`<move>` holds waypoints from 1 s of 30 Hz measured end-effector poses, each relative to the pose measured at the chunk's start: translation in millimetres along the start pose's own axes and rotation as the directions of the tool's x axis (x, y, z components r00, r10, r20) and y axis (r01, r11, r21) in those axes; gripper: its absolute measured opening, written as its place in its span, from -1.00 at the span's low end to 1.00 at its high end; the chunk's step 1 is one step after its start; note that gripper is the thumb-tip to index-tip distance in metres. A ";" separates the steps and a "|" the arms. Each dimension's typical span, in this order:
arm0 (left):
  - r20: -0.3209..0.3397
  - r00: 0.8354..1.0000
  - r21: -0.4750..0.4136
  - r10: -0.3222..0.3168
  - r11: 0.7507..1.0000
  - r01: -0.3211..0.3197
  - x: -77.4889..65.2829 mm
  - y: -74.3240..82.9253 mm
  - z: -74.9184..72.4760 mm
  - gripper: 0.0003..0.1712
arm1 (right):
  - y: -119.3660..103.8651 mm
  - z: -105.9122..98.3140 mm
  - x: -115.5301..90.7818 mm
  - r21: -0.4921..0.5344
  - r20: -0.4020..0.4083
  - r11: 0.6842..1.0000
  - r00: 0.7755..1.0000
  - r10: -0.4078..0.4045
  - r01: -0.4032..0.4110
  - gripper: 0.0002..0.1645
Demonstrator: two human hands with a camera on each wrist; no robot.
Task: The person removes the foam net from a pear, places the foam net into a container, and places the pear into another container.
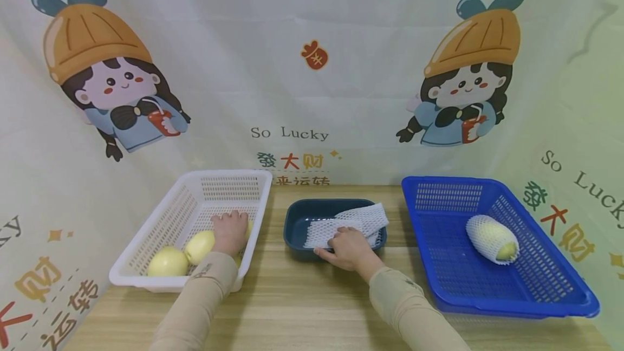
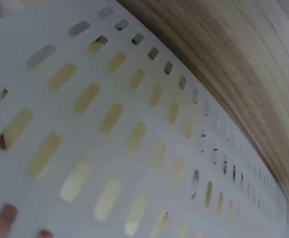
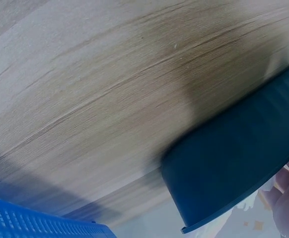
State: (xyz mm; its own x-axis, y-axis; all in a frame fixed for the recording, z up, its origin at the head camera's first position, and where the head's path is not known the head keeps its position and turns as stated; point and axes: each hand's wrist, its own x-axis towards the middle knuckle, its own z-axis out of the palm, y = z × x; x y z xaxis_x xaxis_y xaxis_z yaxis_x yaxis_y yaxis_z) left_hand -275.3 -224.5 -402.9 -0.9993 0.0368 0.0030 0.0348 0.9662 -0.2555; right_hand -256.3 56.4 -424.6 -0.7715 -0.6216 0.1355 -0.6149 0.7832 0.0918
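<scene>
In the head view my left hand point(image 1: 231, 233) reaches into the white basket point(image 1: 117, 275), its fingers bent over a pale yellow fruit that shows only at the hand's edge. Two more yellow fruits point(image 1: 168, 261) lie to its left. Through the basket's slots the left wrist view shows yellow fruit point(image 2: 112, 119) and parts of fingers point(image 2: 4, 220). My right hand point(image 1: 350, 249) is over the near rim of a dark teal tub point(image 1: 298, 218), touching white foam nets point(image 1: 363, 221); its fingertips are partly hidden. The tub's outer wall point(image 3: 224, 153) fills part of the right wrist view.
On the right stands a blue basket point(image 1: 458, 286) holding one yellow fruit in a foam net point(image 1: 492, 239). All the containers rest on a wooden table point(image 1: 312, 307). A printed cloth point(image 1: 312, 96) hangs behind and at both sides.
</scene>
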 end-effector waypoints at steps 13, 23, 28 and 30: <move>0.019 1.000 -0.043 -0.022 0.999 0.023 -9.3 2.7 -5.1 -0.57 | 4.2 -1.8 -1.8 -0.030 -0.129 0.998 0.990 -0.050 0.046 -0.41; 0.047 0.998 -0.126 -0.036 0.991 0.041 -11.7 2.2 -12.5 -0.38 | 10.3 -3.5 1.2 -0.039 -0.240 0.996 0.967 -0.086 0.079 -0.50; 0.052 0.998 -0.199 -0.019 0.980 0.029 -16.5 -1.1 -26.5 -0.29 | 10.2 -16.2 1.5 0.003 -0.259 0.997 0.963 -0.072 0.076 -0.51; 0.013 1.000 -0.235 -0.013 0.972 0.015 -20.9 -2.6 -34.1 -0.27 | 9.4 -25.2 -0.1 0.022 -0.260 0.997 0.963 -0.070 0.078 -0.51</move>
State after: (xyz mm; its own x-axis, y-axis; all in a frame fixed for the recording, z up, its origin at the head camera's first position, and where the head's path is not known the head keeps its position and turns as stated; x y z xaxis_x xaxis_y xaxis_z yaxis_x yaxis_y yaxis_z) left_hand -254.1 -219.0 -369.3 -0.9998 0.0214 -0.0063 0.0216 0.9995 -0.0215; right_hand -257.9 64.1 -398.9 -0.6574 -0.6501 0.3810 -0.6767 0.7318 0.0809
